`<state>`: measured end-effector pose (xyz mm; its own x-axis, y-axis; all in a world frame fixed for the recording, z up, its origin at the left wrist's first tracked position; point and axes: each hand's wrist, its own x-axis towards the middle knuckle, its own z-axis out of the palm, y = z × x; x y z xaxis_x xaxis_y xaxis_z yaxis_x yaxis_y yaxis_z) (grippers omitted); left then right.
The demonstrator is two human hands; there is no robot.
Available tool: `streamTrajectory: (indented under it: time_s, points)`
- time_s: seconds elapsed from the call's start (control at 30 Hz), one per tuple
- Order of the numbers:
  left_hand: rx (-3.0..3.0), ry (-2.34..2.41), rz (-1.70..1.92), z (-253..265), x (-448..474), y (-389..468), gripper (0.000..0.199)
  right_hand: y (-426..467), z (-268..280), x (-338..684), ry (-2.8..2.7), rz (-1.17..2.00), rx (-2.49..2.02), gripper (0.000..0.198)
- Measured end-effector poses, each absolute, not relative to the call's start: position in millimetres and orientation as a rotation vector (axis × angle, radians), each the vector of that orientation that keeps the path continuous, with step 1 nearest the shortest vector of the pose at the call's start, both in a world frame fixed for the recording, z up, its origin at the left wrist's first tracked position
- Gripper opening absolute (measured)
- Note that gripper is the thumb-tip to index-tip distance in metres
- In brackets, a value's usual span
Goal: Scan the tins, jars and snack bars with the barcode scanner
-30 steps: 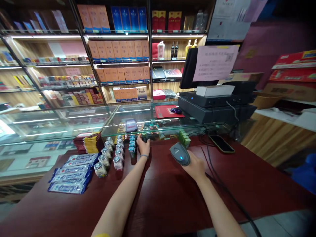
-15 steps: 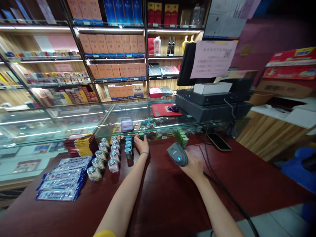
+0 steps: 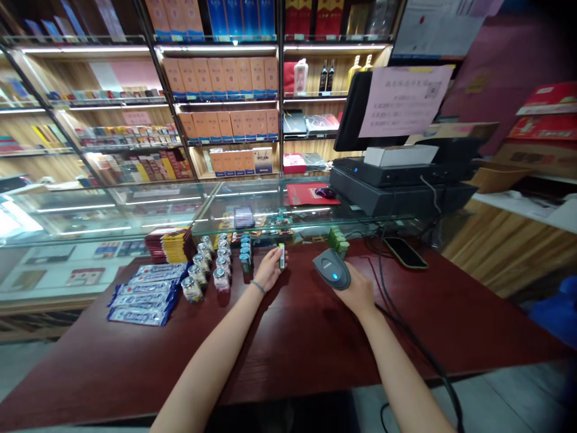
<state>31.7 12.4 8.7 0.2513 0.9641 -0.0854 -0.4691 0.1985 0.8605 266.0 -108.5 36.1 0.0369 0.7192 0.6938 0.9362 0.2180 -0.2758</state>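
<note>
My left hand [image 3: 269, 270] is closed on a small green-and-white container [image 3: 282, 256], its label side turned to the right. In my right hand [image 3: 358, 291] is a grey barcode scanner [image 3: 332, 270] with a lit blue light, its head pointing left toward the container. Left of my left hand stands a row of small blue-capped containers [image 3: 244, 260]. Behind the scanner is a short row of green containers [image 3: 338, 239]. Two rows of small lidded jars [image 3: 221, 278] stand farther left, beside blue-and-white packets [image 3: 143, 294] lying overlapped.
A stack of red and yellow packs [image 3: 174, 245] stands by the glass display counter [image 3: 216, 207]. On the right lie a phone [image 3: 406, 252] and the scanner's black cable [image 3: 417, 346]. A monitor [image 3: 351, 114] and a mouse [image 3: 324, 192] are behind. The dark red tabletop [image 3: 288, 349] spans the front.
My left hand has drawn back and right from beside the blue-capped row, with the small container turned to show its label. The scanner stays in my right hand. The view has shifted slightly.
</note>
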Motion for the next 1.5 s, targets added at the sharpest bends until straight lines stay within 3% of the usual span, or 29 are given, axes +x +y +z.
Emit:
streamTrajectory:
  time_s: [0.17, 0.37, 0.53, 0.73, 1.0, 1.5]
  points:
    - [0.73, 0.608, 1.158, 8.6, 10.9, 3.7, 0.038, -112.2, 36.8, 249.2, -2.088, -0.3, -1.482, 0.03]
    - [0.713, 0.671, 1.232, 2.1, 6.7, 10.5, 0.033, -113.0, 31.5, 228.7, -2.366, -0.341, -1.464, 0.049]
    - [0.789, 0.685, 1.236, -0.2, 10.1, 15.7, 0.031, -113.4, 33.1, 230.4, -2.354, -0.29, -1.485, 0.029]
    - [0.712, 0.661, 1.23, 1.2, 8.0, 13.9, 0.033, -114.1, 36.1, 230.4, -2.316, -0.318, -1.427, 0.032]
    - [0.917, 0.723, 1.263, 4.4, 15.9, 0.5, 0.056, -110.8, 38.8, 255.2, -2.022, -0.443, -1.516, 0.03]
    - [1.272, 0.712, 1.275, 29.7, 108.1, -8.1, 0.043, -115.0, 43.2, 325.7, -1.232, -0.574, -1.921, 0.038]
